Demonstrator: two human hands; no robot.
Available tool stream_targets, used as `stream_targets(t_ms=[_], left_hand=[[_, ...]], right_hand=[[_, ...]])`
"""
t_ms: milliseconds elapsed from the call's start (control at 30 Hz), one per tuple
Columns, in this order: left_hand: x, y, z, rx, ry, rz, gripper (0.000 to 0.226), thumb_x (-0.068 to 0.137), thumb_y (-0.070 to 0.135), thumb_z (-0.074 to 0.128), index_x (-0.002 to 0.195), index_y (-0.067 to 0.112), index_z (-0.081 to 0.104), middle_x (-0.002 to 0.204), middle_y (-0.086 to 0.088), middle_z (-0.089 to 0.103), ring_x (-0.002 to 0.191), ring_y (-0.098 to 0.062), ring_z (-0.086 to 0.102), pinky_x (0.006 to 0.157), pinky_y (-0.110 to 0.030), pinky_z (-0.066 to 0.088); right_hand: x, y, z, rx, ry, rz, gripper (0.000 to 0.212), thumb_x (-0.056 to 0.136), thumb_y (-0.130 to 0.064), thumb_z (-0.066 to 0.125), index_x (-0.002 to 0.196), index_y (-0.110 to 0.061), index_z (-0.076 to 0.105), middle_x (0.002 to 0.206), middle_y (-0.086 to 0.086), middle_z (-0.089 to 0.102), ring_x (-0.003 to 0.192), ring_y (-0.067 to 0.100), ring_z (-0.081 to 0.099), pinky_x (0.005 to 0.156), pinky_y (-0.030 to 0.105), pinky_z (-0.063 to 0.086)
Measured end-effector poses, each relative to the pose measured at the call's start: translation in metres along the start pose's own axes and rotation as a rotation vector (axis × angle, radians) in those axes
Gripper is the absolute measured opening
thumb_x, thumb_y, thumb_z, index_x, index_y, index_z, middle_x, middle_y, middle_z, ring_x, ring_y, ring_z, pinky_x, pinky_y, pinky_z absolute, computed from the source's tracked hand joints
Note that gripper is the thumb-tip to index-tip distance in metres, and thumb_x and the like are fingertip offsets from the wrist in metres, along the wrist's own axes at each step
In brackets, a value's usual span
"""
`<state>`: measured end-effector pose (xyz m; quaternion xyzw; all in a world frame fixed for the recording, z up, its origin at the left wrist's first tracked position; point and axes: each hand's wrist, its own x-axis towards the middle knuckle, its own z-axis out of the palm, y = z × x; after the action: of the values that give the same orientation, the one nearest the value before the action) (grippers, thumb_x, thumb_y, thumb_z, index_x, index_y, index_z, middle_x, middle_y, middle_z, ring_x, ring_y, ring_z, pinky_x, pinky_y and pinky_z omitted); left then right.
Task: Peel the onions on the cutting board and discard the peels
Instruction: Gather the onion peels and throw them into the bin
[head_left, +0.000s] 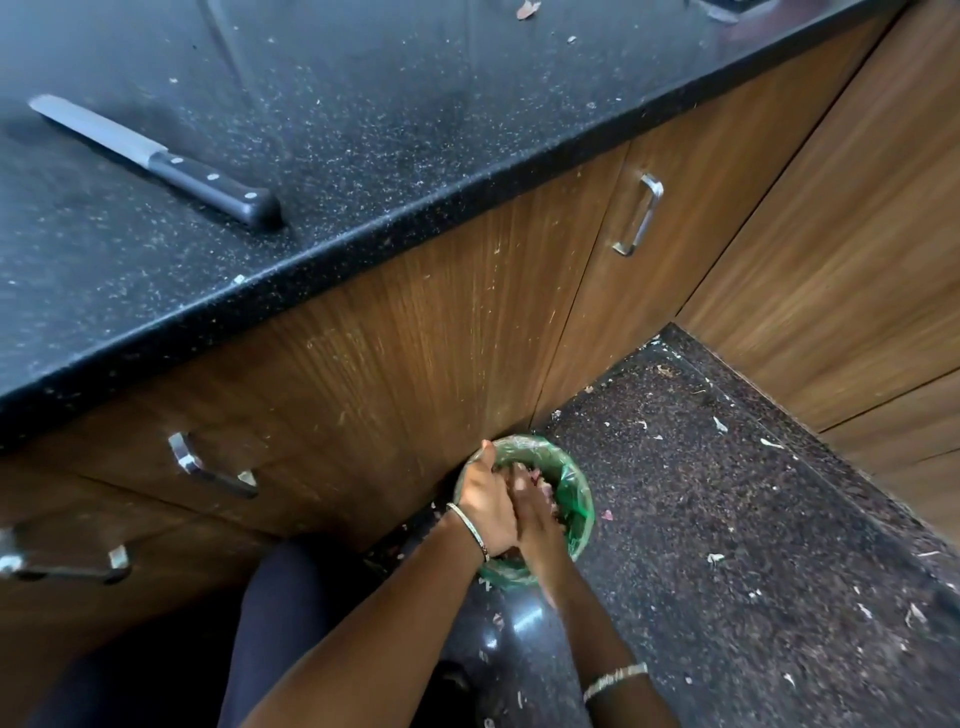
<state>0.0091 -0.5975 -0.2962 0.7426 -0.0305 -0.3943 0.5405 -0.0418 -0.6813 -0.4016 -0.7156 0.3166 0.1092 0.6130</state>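
While both arms are reaching down to the floor, the left hand (485, 506) and right hand (537, 519) are pressing together over the bin (576, 499) at the cabinet's foot, seemingly rubbing off peels (545, 486); any pinch is hidden. This looks like discarding. Onions and board are out of view; next likely means rising to the counter (363, 130), where a knife (156, 161) is lying.

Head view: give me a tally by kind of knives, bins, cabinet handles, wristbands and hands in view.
Knives: 1, the knife on the counter.
Bins: 1, the green-lined bin on the floor.
Cabinet handles: 3.
Wristbands: 2.
Hands: 2, left hand and right hand, over the bin.
Total: 9
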Motion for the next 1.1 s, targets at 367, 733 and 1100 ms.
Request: stream_targets(t_ms=[367, 733, 1100], left_hand=[[0.016, 0.019, -0.017, -0.918, 0.100, -0.454, 0.070, 0.105, 0.056, 0.034, 0.155, 0.007, 0.039, 0.158, -0.019, 0.040, 0.149, -0.035, 0.034, 0.119, -0.038, 0.031], [-0.036, 0.027, -0.035, -0.677, 0.036, -0.328, 0.045, 0.108, 0.041, 0.039, 0.128, 0.008, 0.064, 0.140, -0.016, 0.059, 0.119, -0.029, 0.056, 0.108, -0.042, 0.043], [-0.134, 0.049, -0.085, -0.443, 0.245, -0.003, 0.031, 0.107, 0.021, 0.048, 0.085, 0.009, 0.067, 0.074, -0.006, 0.067, 0.055, -0.010, 0.066, 0.053, -0.022, 0.053]], right_hand=[[-0.056, -0.061, -0.003, 0.077, 0.073, -0.324, 0.056, 0.102, -0.050, 0.039, 0.148, -0.020, 0.051, 0.148, -0.015, 0.051, 0.140, -0.001, 0.042, 0.116, 0.020, 0.030], [-0.061, -0.088, -0.012, -0.157, 0.368, -0.170, 0.029, 0.105, -0.022, 0.053, 0.112, -0.003, 0.074, 0.109, 0.020, 0.074, 0.103, 0.036, 0.067, 0.073, 0.025, 0.036], [-0.147, -0.163, 0.039, -0.112, 0.471, -0.587, 0.018, 0.093, -0.008, 0.066, 0.092, -0.019, 0.080, 0.087, -0.011, 0.075, 0.086, 0.011, 0.068, 0.074, 0.011, 0.046]])
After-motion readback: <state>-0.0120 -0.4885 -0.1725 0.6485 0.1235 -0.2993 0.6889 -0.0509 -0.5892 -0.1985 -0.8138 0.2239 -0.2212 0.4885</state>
